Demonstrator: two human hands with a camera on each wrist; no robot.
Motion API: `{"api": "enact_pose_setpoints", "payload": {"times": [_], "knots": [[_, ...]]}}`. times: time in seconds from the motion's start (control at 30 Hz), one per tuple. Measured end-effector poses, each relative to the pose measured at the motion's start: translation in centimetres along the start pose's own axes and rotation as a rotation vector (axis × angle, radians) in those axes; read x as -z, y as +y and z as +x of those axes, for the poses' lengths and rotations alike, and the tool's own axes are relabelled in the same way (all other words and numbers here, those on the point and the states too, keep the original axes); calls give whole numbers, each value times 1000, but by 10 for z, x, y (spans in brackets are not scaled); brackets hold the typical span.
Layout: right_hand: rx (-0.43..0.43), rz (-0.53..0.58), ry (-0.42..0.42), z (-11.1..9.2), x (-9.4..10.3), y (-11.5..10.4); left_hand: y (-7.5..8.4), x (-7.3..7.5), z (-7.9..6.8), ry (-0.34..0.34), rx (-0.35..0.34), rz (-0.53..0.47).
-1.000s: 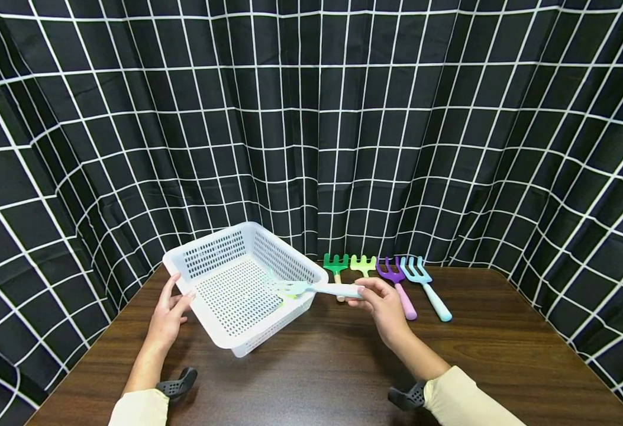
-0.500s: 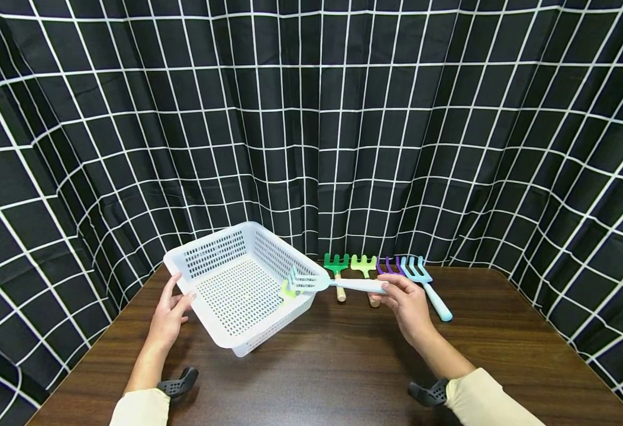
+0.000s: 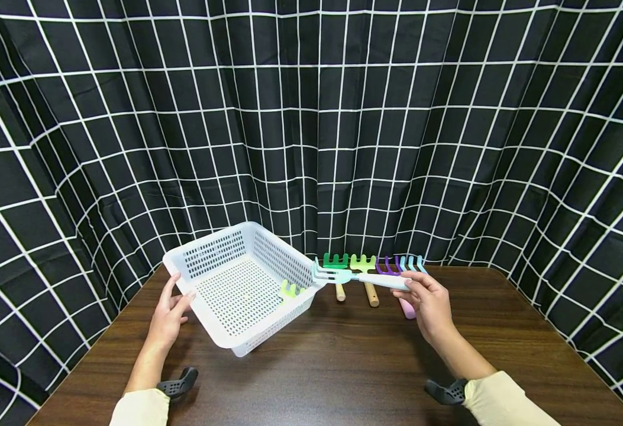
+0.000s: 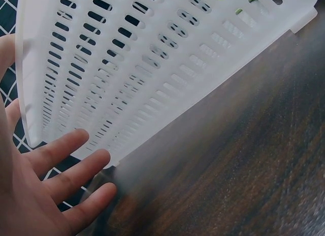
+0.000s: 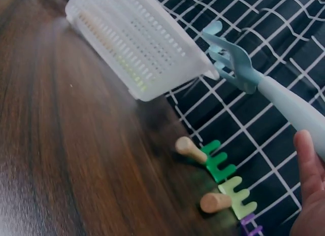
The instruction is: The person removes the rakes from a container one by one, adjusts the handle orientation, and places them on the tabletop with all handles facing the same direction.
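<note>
Checked curtain [image 3: 279, 148] backs the worktop [image 3: 311, 384]; right hand [image 3: 431, 306] pinches a pale fork [image 3: 381, 281] in its fingers, left hand [image 3: 166, 318] a white basket [image 3: 233, 299].

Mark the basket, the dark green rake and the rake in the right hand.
Basket [image 3: 236, 296]: head view, on its slotted floor.
Dark green rake [image 3: 336, 264]: head view, on its toothed end.
Held rake [image 3: 373, 279]: head view, on its handle.

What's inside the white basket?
The white basket holds a lime-green rake head, visible beside the near-right wall. That wall hides the rest from the head camera; the right wrist view shows only blurred green and tan.
</note>
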State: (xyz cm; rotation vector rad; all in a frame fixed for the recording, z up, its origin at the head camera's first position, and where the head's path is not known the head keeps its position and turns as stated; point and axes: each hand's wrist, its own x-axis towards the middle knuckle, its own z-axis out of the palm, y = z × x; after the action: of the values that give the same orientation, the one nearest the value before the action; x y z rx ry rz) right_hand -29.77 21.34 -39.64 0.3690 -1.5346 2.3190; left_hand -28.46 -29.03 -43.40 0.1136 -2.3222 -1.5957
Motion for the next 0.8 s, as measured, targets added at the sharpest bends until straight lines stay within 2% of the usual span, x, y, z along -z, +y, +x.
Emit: {"api": "enact_pose_setpoints", "payload": {"times": [0.37, 0.6, 0.8], "knots": [[76, 51, 86, 1, 24, -5, 2, 0, -2, -7, 11, 6], [106, 71, 204, 3, 42, -8, 2, -2, 0, -8, 15, 7], [111, 36, 304, 8, 54, -9, 1, 0, 0, -2, 25, 9]]}}
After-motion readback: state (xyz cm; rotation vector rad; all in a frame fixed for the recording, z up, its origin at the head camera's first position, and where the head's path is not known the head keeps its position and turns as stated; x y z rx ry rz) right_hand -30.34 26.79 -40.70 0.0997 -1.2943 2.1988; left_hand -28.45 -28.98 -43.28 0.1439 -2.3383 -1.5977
